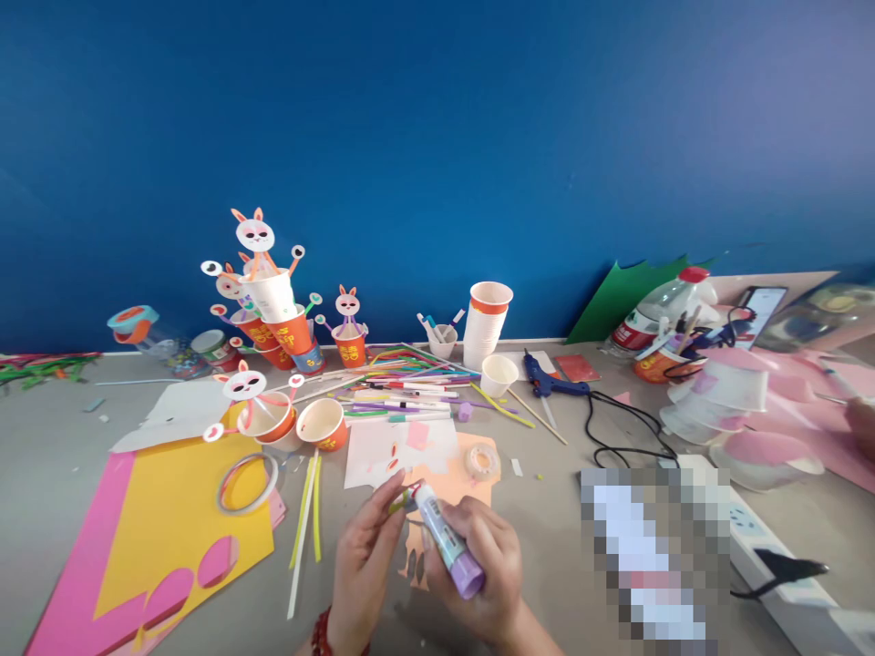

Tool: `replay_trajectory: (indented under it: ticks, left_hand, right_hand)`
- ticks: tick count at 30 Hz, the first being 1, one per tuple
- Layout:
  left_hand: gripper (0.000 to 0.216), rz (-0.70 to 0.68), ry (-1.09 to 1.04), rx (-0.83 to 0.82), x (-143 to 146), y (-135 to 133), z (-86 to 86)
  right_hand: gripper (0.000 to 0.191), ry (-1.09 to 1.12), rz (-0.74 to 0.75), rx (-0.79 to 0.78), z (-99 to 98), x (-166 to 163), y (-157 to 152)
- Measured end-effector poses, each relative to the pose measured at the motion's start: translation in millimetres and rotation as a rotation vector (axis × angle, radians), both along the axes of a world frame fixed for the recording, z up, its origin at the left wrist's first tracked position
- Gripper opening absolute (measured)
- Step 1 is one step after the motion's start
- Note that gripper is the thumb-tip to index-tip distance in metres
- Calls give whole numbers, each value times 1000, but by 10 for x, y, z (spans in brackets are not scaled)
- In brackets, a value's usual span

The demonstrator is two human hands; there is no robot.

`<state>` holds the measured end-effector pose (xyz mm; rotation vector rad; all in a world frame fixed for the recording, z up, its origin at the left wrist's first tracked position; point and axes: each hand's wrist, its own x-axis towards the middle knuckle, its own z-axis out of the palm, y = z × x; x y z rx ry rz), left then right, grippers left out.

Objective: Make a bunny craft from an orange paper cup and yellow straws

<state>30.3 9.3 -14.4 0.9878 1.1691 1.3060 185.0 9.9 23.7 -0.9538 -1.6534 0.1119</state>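
Note:
My right hand [482, 551] is closed around a glue stick [441, 524] with a white-and-green barrel and a purple base. Its uncapped end points up and left, at the fingers of my left hand [369, 547]. Those fingers pinch a small yellow-green piece [400, 501] against the glue tip; its exact kind is hard to make out. Beneath my hands lies a peach paper sheet [478, 492] with cut shapes, and a tape roll [482, 462] rests on it. A white paper [362, 460] with small orange ear shapes lies behind. The purple cap [466, 412] stands farther back.
Paper cups with rabbit faces [287, 328] stand at back left. Yellow and pink sheets [170, 519] with a tape ring [247, 483] lie left. Markers [403, 405], a blue glue gun [553, 378], its cord and a power strip [758, 538] spread rightward. Another person's hand [861, 424] shows far right.

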Motion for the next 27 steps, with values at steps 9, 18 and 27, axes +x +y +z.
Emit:
replay_trajectory:
  ticks: [9, 18, 27]
  left_hand:
    - [41, -28, -79, -56, 26, -4, -38]
    - [38, -27, -106, -34, -3, -20, -49]
    - [29, -102, 70, 64, 17, 2, 21]
  right_hand:
    - [34, -14, 26, 11, -25, -37, -18]
    - [31, 39, 13, -23, -15, 34, 11]
    - [32, 33, 36, 14, -5, -78, 28]
